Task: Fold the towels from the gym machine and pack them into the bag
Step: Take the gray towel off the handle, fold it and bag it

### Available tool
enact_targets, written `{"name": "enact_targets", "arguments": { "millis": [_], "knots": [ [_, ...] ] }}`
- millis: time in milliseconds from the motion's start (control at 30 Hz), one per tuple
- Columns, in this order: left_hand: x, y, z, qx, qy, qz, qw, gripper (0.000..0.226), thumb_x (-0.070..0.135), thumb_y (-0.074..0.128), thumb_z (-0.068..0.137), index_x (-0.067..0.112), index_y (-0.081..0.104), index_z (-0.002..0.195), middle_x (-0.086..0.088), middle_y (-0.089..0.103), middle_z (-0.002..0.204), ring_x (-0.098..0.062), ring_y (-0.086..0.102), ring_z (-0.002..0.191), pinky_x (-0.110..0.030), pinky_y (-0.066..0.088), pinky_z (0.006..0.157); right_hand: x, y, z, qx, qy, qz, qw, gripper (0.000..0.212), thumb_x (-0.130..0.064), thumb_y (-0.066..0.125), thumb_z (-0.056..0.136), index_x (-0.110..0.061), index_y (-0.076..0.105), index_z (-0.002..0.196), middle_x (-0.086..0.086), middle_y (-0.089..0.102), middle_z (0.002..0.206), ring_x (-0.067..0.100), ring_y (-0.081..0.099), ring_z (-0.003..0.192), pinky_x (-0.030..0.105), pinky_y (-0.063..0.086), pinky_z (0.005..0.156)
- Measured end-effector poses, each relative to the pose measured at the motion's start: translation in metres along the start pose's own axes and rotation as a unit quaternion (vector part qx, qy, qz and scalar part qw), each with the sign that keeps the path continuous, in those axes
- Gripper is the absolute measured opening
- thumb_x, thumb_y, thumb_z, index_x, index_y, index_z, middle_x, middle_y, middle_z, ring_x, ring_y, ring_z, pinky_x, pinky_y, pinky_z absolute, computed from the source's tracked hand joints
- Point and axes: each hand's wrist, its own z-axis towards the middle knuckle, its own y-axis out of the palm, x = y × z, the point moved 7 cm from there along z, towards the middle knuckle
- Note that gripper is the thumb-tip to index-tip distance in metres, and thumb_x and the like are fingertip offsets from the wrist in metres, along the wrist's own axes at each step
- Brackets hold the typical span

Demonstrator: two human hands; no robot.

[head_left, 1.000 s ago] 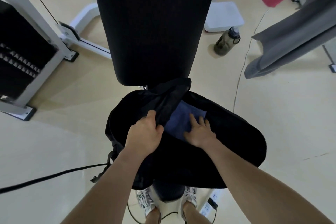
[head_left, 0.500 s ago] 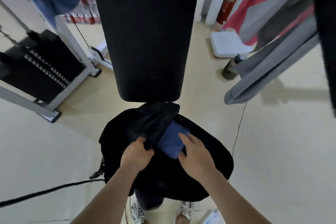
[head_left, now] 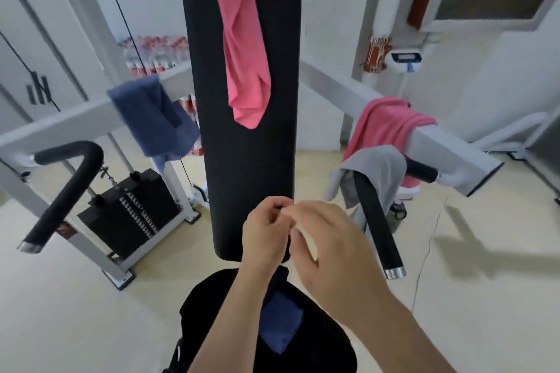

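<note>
Both my hands are raised in front of the lower end of the black backrest pad point(head_left: 245, 166). My left hand point(head_left: 266, 233) has its fingers curled and my right hand point(head_left: 324, 245) is relaxed; their fingertips touch and neither holds anything. Below them the black bag point(head_left: 209, 330) lies open with a folded blue towel point(head_left: 280, 324) inside. A pink towel point(head_left: 244, 48) hangs over the top of the pad. A blue towel point(head_left: 154, 118) drapes the machine's left arm. Another pink towel point(head_left: 391, 127) and a grey towel point(head_left: 375, 172) drape the right arm.
Two black padded handles stick out toward me, the left handle point(head_left: 63, 194) and the right handle point(head_left: 378, 227). The weight stack point(head_left: 130, 215) stands at the left behind the white frame. A water bottle point(head_left: 398, 213) and a thin cable point(head_left: 424, 254) are on the floor at the right.
My left hand let go of the bag flap and my right hand left the blue towel. Both rose in front of the pad. My view tilted up to the machine.
</note>
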Motion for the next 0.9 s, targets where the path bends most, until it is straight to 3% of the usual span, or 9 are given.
{"name": "enact_targets", "arguments": {
  "millis": [133, 233, 300, 400, 533, 600, 667, 733, 900],
  "knots": [
    [0.057, 0.051, 0.030, -0.076, 0.100, 0.121, 0.985, 0.027, 0.013, 0.058, 0.087, 0.027, 0.070, 0.106, 0.013, 0.070, 0.104, -0.006, 0.064, 0.093, -0.027, 0.051, 0.086, 0.067, -0.048, 0.047, 0.061, 0.099, -0.087, 0.989, 0.038, -0.018, 0.053, 0.085, -0.016, 0.061, 0.122, 0.008, 0.061, 0.124, 0.027, 0.050, 0.119, 0.041, 0.039, 0.104],
    [0.078, 0.098, 0.037, -0.129, 0.160, 0.214, 0.955, 0.041, 0.012, 0.054, 0.091, 0.022, 0.057, 0.130, 0.003, 0.059, 0.131, -0.017, 0.055, 0.118, -0.028, 0.041, 0.100, 0.141, -0.050, 0.053, 0.005, 0.271, -0.062, 0.961, 0.065, -0.020, 0.058, 0.090, -0.016, 0.030, 0.149, 0.018, 0.037, 0.148, 0.038, 0.036, 0.136, 0.050, 0.032, 0.112],
    [0.079, 0.114, 0.040, -0.129, 0.165, 0.210, 0.955, 0.041, 0.013, 0.055, 0.091, 0.021, 0.055, 0.132, 0.000, 0.061, 0.127, -0.020, 0.057, 0.116, -0.022, 0.040, 0.094, 0.167, -0.039, 0.046, -0.014, 0.350, 0.065, 0.934, 0.069, -0.019, 0.062, 0.092, -0.012, 0.024, 0.150, 0.017, 0.037, 0.148, 0.030, 0.043, 0.131, 0.043, 0.038, 0.109],
    [0.077, 0.109, 0.047, -0.069, 0.130, 0.173, 0.974, 0.023, 0.013, 0.054, 0.091, 0.021, 0.068, 0.109, 0.005, 0.068, 0.097, -0.013, 0.062, 0.090, -0.019, 0.041, 0.075, 0.183, -0.032, 0.036, 0.004, 0.400, 0.066, 0.914, 0.034, -0.012, 0.054, 0.093, -0.011, 0.054, 0.128, 0.008, 0.063, 0.113, 0.024, 0.061, 0.103, 0.030, 0.046, 0.083],
    [0.087, 0.099, 0.045, -0.079, 0.136, 0.145, 0.977, 0.014, 0.010, 0.055, 0.090, 0.020, 0.064, 0.087, 0.015, 0.060, 0.078, -0.008, 0.056, 0.077, -0.021, 0.043, 0.072, 0.178, -0.036, 0.033, 0.013, 0.376, 0.080, 0.923, 0.019, -0.025, 0.062, 0.086, -0.020, 0.068, 0.103, 0.003, 0.071, 0.098, 0.024, 0.066, 0.096, 0.030, 0.050, 0.079],
    [0.093, 0.088, 0.039, -0.095, 0.115, 0.084, 0.985, 0.015, 0.007, 0.051, 0.092, 0.017, 0.059, 0.085, 0.012, 0.058, 0.079, -0.006, 0.053, 0.074, -0.016, 0.043, 0.068, 0.161, -0.035, 0.039, -0.035, 0.317, 0.087, 0.944, 0.045, -0.038, 0.073, 0.077, -0.025, 0.057, 0.117, -0.002, 0.061, 0.108, 0.018, 0.060, 0.099, 0.035, 0.051, 0.086],
    [0.109, 0.069, 0.032, -0.106, 0.134, 0.045, 0.984, 0.019, 0.004, 0.046, 0.095, 0.016, 0.056, 0.085, 0.008, 0.057, 0.079, -0.002, 0.050, 0.071, -0.009, 0.040, 0.063, 0.139, -0.035, 0.047, -0.079, 0.262, 0.108, 0.956, 0.067, -0.028, 0.077, 0.076, -0.028, 0.041, 0.133, 0.000, 0.048, 0.117, 0.019, 0.052, 0.106, 0.036, 0.047, 0.092],
    [0.128, 0.039, 0.027, -0.091, 0.169, 0.040, 0.981, 0.021, 0.003, 0.044, 0.096, 0.018, 0.056, 0.086, 0.010, 0.056, 0.078, 0.003, 0.049, 0.069, -0.010, 0.041, 0.065, 0.117, -0.038, 0.054, -0.087, 0.238, 0.175, 0.951, 0.055, -0.013, 0.070, 0.080, -0.029, 0.048, 0.128, 0.005, 0.060, 0.106, 0.025, 0.061, 0.097, 0.043, 0.054, 0.086],
    [0.151, -0.058, 0.025, -0.088, 0.110, 0.040, 0.989, 0.031, 0.009, 0.049, 0.097, 0.028, 0.063, 0.077, 0.008, 0.063, 0.078, -0.007, 0.057, 0.077, -0.023, 0.047, 0.075, 0.062, -0.035, 0.076, -0.188, 0.241, 0.485, 0.820, 0.025, -0.010, 0.067, 0.087, 0.003, 0.068, 0.109, 0.025, 0.069, 0.100, 0.028, 0.062, 0.085, 0.033, 0.054, 0.074]
  ]
}}
